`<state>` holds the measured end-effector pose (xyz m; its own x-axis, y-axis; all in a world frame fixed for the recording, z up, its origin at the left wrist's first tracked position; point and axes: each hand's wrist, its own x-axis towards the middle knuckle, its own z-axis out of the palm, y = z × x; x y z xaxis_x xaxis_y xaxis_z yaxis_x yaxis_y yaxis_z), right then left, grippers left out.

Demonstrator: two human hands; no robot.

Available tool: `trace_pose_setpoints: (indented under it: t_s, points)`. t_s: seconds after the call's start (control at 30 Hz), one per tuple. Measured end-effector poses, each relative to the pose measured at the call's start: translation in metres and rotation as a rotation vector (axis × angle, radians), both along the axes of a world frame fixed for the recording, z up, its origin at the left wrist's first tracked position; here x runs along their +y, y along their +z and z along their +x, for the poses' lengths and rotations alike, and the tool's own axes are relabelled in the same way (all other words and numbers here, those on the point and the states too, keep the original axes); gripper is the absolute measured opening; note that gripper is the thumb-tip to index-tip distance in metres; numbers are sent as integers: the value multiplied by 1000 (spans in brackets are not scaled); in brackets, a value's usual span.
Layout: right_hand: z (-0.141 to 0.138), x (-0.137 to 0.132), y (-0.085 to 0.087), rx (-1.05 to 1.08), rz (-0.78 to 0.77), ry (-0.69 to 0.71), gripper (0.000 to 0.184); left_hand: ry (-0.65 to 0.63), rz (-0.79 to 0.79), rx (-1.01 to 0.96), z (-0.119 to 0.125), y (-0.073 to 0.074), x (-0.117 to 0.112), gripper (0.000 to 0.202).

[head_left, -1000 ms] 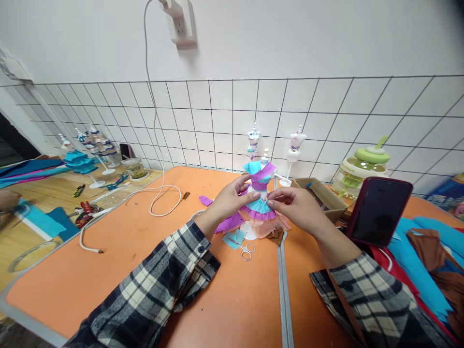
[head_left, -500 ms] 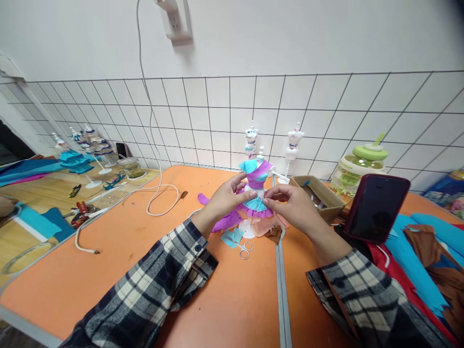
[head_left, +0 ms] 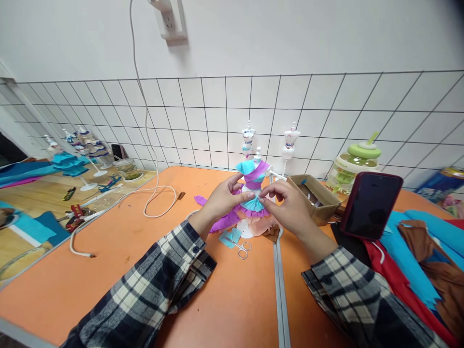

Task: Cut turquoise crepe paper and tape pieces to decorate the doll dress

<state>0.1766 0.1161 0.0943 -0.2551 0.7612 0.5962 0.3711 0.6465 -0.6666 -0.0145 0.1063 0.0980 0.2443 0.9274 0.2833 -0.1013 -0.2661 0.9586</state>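
Note:
A small white mannequin [head_left: 256, 159] stands on the orange table [head_left: 145, 261], dressed in turquoise and purple crepe paper with a pleated skirt [head_left: 253, 207]. My left hand [head_left: 224, 199] is pinched on the paper at the waist from the left. My right hand [head_left: 288, 205] pinches the same waist from the right, fingers closed. Small scissors [head_left: 242, 247] and a turquoise scrap [head_left: 231, 238] lie just in front of the stand. A purple paper strip [head_left: 223, 222] trails under my left wrist.
Two bare mannequins [head_left: 289, 141] stand by the wire grid behind. A cardboard box [head_left: 314, 195], a green-lidded jar [head_left: 354, 166] and a propped phone [head_left: 369, 205] sit to the right, over blue and brown paper [head_left: 424, 251]. A white cable [head_left: 152, 205] loops left. Another worktable [head_left: 43, 203] holds dressed mannequins.
My view has drifted slightly right, so everything sits a little further left. Both hands stay pinched at the dress waist; the right fingers have crept a bit higher and closer in.

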Motion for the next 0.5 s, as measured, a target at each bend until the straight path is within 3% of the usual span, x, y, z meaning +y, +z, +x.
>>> trace_pose_setpoints:
  t_s: [0.1, 0.27, 0.5]
  points:
    - [-3, -2, -7, 46, 95, -15, 7, 5, -16, 0, -2, -2, 4, 75]
    - [-6, 1, -21, 118, 124, 17, 9, 37, -26, 22, -4, -6, 9, 78]
    - [-6, 0, -23, 98, 146, 57, 13, 90, -11, 26, -2, -5, 8, 75]
